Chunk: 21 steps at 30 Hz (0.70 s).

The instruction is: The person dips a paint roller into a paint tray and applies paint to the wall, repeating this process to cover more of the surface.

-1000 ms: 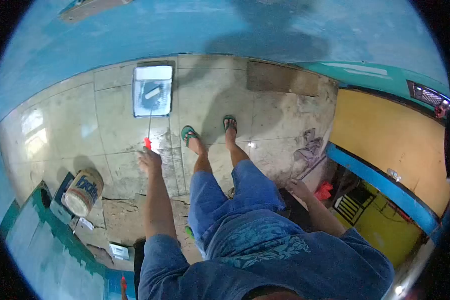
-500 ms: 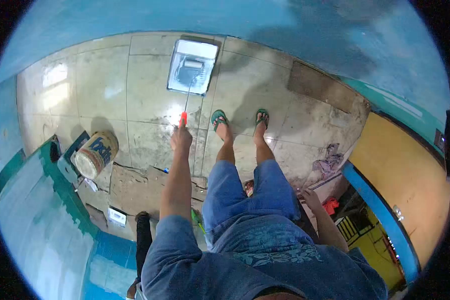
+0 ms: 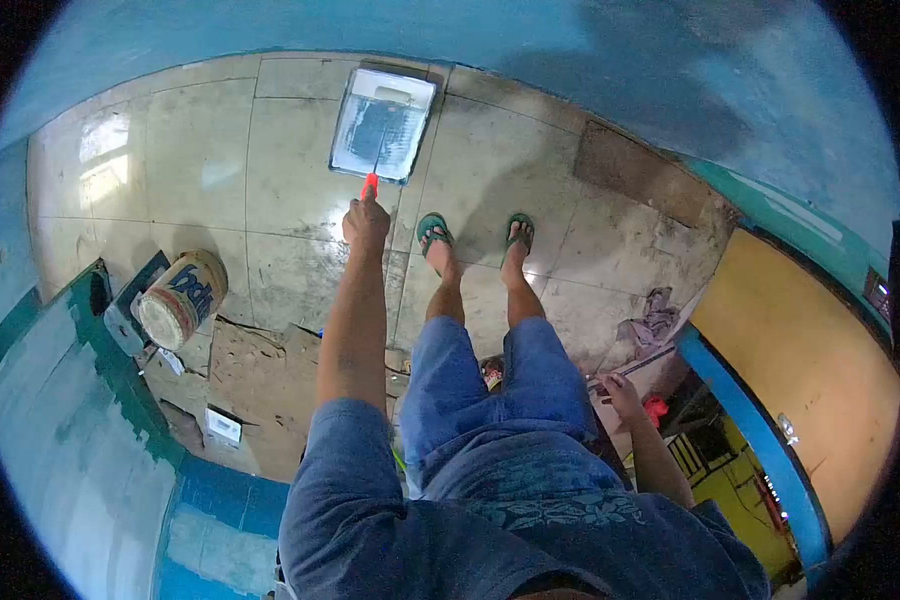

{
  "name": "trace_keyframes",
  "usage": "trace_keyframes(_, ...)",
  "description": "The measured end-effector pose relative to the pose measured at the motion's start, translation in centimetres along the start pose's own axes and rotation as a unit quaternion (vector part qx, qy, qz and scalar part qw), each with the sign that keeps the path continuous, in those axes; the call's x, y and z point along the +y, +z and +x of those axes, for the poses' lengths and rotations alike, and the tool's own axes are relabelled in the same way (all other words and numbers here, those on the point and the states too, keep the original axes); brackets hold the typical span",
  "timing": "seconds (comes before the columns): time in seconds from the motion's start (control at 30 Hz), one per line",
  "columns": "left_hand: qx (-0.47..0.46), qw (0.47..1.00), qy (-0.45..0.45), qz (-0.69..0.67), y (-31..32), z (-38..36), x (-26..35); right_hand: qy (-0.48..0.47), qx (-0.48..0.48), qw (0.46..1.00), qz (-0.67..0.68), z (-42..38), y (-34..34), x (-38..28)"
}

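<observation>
My left hand [image 3: 366, 220] is wrapped round the red handle [image 3: 371, 185] of a paint roller [image 3: 394, 95]. The roller's thin metal rod reaches over a paint tray [image 3: 344, 148], and its pale sleeve lies on the far, white part of the tray. Light paint coats the tray, with a ribbed grey-blue patch in the middle. Lower right, my right hand [image 3: 622, 396] hangs beside my shorts with its fingers loosely apart, near a dark thin strip [image 3: 646, 362]; nothing is plainly held in it.
A paint bucket [image 3: 198, 285] stands at left by a partly painted board [image 3: 65, 400]. Worn brown sheeting [image 3: 255, 385] covers some floor. At right lie a crumpled cloth [image 3: 652, 318] and a brown board [image 3: 650, 175], near a yellow door [image 3: 785, 350]. A blue wall [image 3: 490, 35] rises ahead.
My left hand has pushed forward, and the roller has moved from the tray's middle towards its far end. My right hand has barely moved.
</observation>
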<state>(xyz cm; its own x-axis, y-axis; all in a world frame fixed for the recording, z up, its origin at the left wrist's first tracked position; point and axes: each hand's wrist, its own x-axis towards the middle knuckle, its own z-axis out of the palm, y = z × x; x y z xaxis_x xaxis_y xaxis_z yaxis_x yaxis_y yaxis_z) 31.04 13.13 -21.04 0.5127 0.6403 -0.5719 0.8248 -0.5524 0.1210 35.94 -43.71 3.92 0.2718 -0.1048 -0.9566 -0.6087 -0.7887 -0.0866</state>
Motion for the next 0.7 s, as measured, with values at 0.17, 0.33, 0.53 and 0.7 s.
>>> trace_keyframes(0.17, -0.069, 0.997, -0.028, 0.007, -1.9, -2.8, -1.1, 0.012, 0.003, 0.999, 0.042, -0.5, 0.1, 0.5)
trace_keyframes(0.33, -0.076, 0.996, -0.035, 0.014, -1.3, -6.7, -3.3, -0.015, 0.001, 0.999, 0.046, 0.1, 0.4, 2.4)
trace_keyframes(0.53, -0.054, 0.998, -0.03, -0.01, -0.9, -4.8, -1.6, 0.008, 0.01, 0.999, 0.051, -0.2, 0.9, 2.2)
trace_keyframes(0.7, -0.038, 0.998, -0.022, -0.041, 0.5, -0.6, 0.1, 0.002, 0.003, 1.0, 0.001, 0.1, 0.6, 2.3)
